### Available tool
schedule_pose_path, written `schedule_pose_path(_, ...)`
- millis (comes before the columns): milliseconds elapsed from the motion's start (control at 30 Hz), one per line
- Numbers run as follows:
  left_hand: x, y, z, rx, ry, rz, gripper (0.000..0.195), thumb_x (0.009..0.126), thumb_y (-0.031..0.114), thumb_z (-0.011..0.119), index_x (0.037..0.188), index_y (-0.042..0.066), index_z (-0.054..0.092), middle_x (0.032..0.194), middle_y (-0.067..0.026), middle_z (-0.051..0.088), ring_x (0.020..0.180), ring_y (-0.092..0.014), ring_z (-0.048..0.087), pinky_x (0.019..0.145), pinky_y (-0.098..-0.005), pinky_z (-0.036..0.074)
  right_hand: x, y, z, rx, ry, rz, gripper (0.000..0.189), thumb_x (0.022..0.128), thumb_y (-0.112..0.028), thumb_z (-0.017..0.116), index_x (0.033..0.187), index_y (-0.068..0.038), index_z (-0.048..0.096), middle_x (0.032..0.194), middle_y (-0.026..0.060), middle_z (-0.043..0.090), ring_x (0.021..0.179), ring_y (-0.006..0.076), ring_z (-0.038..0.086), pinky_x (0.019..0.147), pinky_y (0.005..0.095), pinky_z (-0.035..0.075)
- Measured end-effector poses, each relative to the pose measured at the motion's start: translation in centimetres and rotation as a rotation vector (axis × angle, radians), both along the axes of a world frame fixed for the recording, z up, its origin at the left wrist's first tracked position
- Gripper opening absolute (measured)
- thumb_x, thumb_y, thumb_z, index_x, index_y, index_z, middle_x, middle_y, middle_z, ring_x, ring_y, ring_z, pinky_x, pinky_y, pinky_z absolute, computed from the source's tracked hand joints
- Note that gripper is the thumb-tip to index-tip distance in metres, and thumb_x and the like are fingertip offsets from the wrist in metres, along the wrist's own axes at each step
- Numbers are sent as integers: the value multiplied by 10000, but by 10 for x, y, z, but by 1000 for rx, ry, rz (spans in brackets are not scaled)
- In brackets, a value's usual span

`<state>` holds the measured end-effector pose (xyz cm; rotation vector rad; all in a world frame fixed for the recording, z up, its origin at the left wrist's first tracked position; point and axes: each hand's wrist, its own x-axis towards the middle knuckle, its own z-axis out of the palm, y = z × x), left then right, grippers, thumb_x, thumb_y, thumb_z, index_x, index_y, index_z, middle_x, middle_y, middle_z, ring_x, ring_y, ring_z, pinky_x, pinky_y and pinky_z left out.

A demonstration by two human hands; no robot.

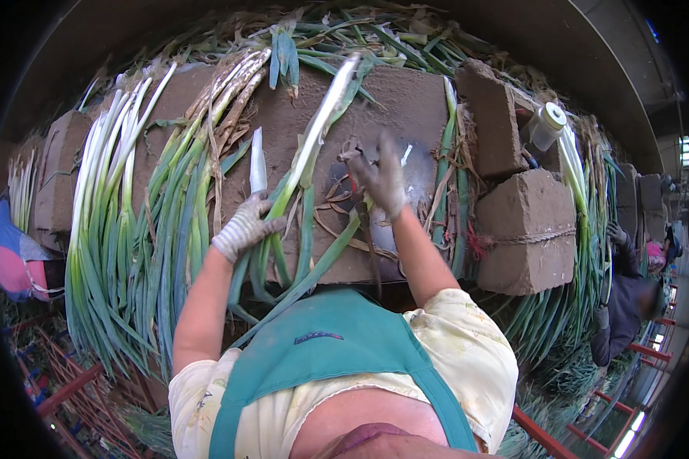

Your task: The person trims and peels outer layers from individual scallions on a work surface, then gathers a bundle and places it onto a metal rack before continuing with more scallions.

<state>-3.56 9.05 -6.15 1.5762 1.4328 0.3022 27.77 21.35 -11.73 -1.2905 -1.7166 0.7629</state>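
My left hand [249, 225], in a pale striped knit glove, is closed round the green leaves of a long green onion [316, 132], whose white shank slants up and right. My right hand [383, 175], in a dusty, blurred glove, has its fingers spread beside a small metal tool or fitting [351, 155]; whether it touches this cannot be told. Left of my left hand lie untrimmed green onions with brown outer skins [229, 103]. Farther left is a pile of green onions with clean white shanks [106, 143]. A loose white piece of onion [258, 160] lies above my left hand.
Earth-coloured blocks [525, 229], one bound with rope, stand at the right below a lidded clear jar [545, 126]. Leaf scraps [425, 40] heap along the far edge. A co-worker in dark clothes [626, 298] is at the far right beside more green onions. Red metal bars [72, 390] cross the lower left.
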Motion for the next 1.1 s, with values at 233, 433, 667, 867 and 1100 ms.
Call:
schedule_pose_path(233, -25, -56, 51, -252, -392, -5, 471, 826, 423, 685, 1074, 23, 689, 1387, -179, 490, 1300, -298, 422, 1092, -378, 332, -45, 65, 82, -393, 807, 306, 490, 971, -478, 586, 1168, -31, 627, 849, 68, 704, 647, 115, 620, 582, 269, 513)
schedule_pose_path(433, -85, -139, 67, -262, -625, 429, 644, 717, 476, 789, 1123, -14, 688, 1213, -105, 617, 1045, -196, 581, 945, -318, 444, -58, 103, 87, -188, 366, 435, 243, 858, -57, 722, 1099, -47, 685, 838, 25, 699, 746, 146, 640, 667, 295, 532)
schedule_pose_path(667, -86, -202, 171, -230, -493, 813, 490, 777, 300, 712, 1147, -14, 649, 746, -65, 681, 628, -137, 625, 629, -262, 502, 7, 271, 71, 247, -717, -236, 224, 944, -271, 570, 1075, -113, 659, 981, 122, 701, 867, 242, 663, 766, 354, 523)
schedule_pose_path(867, -197, -213, 280, 196, 163, 963, 331, 898, 366, 667, 1026, 61, 640, 638, 26, 544, 528, -49, 504, 496, -210, 396, 0, 161, 49, 36, -120, 18, 625, 904, -465, 661, 1235, 56, 561, 1213, 257, 624, 1132, 375, 600, 958, 427, 471)
schedule_pose_path(1100, -218, -81, 233, 382, 1283, 634, 564, 819, 352, 737, 1256, 19, 612, 1183, -255, 626, 1120, -393, 591, 1010, -453, 447, -8, -32, 19, -427, -700, -212, 721, 823, -505, 696, 1294, 3, 498, 1298, 297, 539, 1189, 480, 514, 1003, 532, 427)
